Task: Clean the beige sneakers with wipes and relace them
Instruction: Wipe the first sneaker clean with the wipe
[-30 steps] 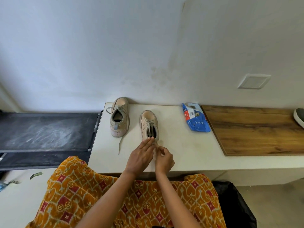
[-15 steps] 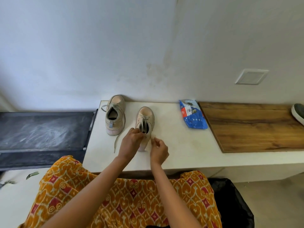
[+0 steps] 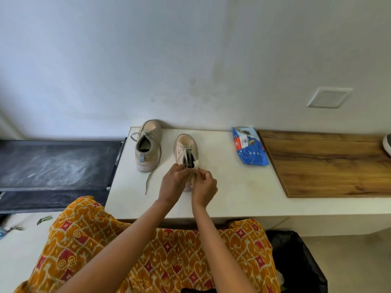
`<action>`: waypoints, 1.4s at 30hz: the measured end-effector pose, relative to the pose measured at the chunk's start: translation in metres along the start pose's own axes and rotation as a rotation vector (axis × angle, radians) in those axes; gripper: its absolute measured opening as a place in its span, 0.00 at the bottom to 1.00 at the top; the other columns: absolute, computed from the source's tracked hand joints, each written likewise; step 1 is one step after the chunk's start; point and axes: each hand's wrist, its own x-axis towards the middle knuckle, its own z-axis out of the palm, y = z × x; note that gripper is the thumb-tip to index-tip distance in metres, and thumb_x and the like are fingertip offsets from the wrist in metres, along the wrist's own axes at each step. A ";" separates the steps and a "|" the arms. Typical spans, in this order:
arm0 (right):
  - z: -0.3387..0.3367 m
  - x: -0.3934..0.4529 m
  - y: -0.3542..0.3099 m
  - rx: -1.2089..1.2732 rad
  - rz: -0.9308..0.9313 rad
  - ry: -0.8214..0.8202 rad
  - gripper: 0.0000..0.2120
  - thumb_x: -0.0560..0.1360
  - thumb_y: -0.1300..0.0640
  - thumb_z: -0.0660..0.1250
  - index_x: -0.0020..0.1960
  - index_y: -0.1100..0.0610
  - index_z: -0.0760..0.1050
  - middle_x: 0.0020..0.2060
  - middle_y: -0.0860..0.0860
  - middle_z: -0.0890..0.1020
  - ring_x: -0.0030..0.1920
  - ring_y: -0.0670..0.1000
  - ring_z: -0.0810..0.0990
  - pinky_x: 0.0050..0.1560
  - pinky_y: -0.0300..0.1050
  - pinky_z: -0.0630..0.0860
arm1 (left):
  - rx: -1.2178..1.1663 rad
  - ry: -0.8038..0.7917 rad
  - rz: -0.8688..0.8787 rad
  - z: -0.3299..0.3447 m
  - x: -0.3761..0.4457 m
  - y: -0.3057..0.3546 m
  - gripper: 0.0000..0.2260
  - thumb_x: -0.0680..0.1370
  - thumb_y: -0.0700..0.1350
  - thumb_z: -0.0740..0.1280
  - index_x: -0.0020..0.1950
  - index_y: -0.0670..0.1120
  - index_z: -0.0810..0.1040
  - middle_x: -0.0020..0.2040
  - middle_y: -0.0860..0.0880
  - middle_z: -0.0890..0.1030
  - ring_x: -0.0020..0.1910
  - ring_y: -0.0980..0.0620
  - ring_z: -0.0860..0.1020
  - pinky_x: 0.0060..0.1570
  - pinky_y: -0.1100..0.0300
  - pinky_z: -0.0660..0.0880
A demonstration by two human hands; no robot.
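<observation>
Two beige sneakers stand on a white counter (image 3: 232, 187), toes toward the wall. The left sneaker (image 3: 148, 144) has a grey lace trailing down to the counter (image 3: 149, 180). The right sneaker (image 3: 185, 146) is laced only near the toe. My left hand (image 3: 173, 182) grips its heel collar on the left side. My right hand (image 3: 204, 187) pinches a small white wipe (image 3: 196, 164) against the collar's right side. The heel of this shoe is hidden behind my hands.
A blue wipes packet (image 3: 249, 151) lies right of the shoes beside a wooden board (image 3: 328, 163). A dark shoe tip (image 3: 387, 143) shows at the far right. A black treadmill deck (image 3: 57, 163) sits left of the counter. A black bin bag (image 3: 296, 261) stands below, at my right.
Both hands have closed in on the right sneaker's collar. The left hand moved right and the right hand rose, and a white wipe now shows at its fingertips.
</observation>
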 end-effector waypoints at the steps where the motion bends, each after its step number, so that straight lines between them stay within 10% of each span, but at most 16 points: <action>1: -0.001 -0.005 0.002 -0.011 -0.020 -0.004 0.07 0.75 0.53 0.68 0.49 0.56 0.81 0.42 0.50 0.84 0.43 0.47 0.81 0.44 0.42 0.80 | -0.001 0.009 0.001 0.002 -0.001 0.000 0.12 0.66 0.36 0.76 0.48 0.41 0.83 0.39 0.46 0.81 0.36 0.48 0.77 0.28 0.61 0.72; 8: -0.019 -0.001 0.014 -0.163 -0.081 -0.063 0.06 0.75 0.56 0.68 0.48 0.57 0.81 0.43 0.53 0.83 0.45 0.53 0.80 0.48 0.49 0.79 | -0.022 0.034 -0.013 0.005 0.000 -0.003 0.09 0.69 0.37 0.74 0.49 0.43 0.83 0.39 0.47 0.81 0.37 0.48 0.78 0.30 0.60 0.74; 13: -0.030 0.003 -0.027 -0.091 -0.235 -0.091 0.07 0.75 0.55 0.67 0.51 0.55 0.80 0.47 0.52 0.81 0.50 0.50 0.76 0.49 0.42 0.75 | -0.786 0.176 -0.706 -0.010 0.001 0.009 0.06 0.78 0.44 0.66 0.51 0.46 0.82 0.43 0.50 0.84 0.44 0.55 0.82 0.46 0.62 0.77; 16: -0.030 -0.001 -0.040 -0.122 -0.355 -0.253 0.09 0.75 0.52 0.68 0.52 0.55 0.80 0.49 0.52 0.80 0.51 0.48 0.77 0.49 0.36 0.75 | -0.978 0.225 -0.795 -0.027 -0.002 0.011 0.05 0.77 0.47 0.66 0.45 0.49 0.82 0.41 0.47 0.84 0.43 0.53 0.81 0.45 0.60 0.77; 21: -0.034 -0.004 -0.042 -0.202 -0.386 -0.459 0.10 0.77 0.55 0.65 0.56 0.53 0.80 0.53 0.53 0.80 0.55 0.50 0.77 0.55 0.41 0.76 | -1.010 0.083 -0.875 -0.037 -0.014 -0.004 0.03 0.75 0.40 0.69 0.45 0.43 0.82 0.40 0.46 0.83 0.41 0.49 0.81 0.44 0.60 0.79; 27: -0.039 0.016 -0.051 -0.349 -0.310 -0.374 0.16 0.76 0.53 0.67 0.62 0.55 0.77 0.57 0.52 0.81 0.59 0.53 0.75 0.52 0.43 0.75 | -0.798 0.517 -1.356 -0.017 -0.024 -0.033 0.06 0.75 0.43 0.69 0.48 0.42 0.80 0.44 0.45 0.81 0.44 0.48 0.79 0.50 0.55 0.77; 42: -0.022 0.012 -0.026 -0.552 -0.507 -0.273 0.08 0.75 0.51 0.68 0.53 0.49 0.82 0.46 0.48 0.84 0.50 0.52 0.79 0.49 0.48 0.76 | -0.398 0.147 -0.749 0.030 -0.052 0.006 0.03 0.77 0.40 0.66 0.47 0.45 0.79 0.42 0.50 0.83 0.38 0.55 0.78 0.37 0.68 0.71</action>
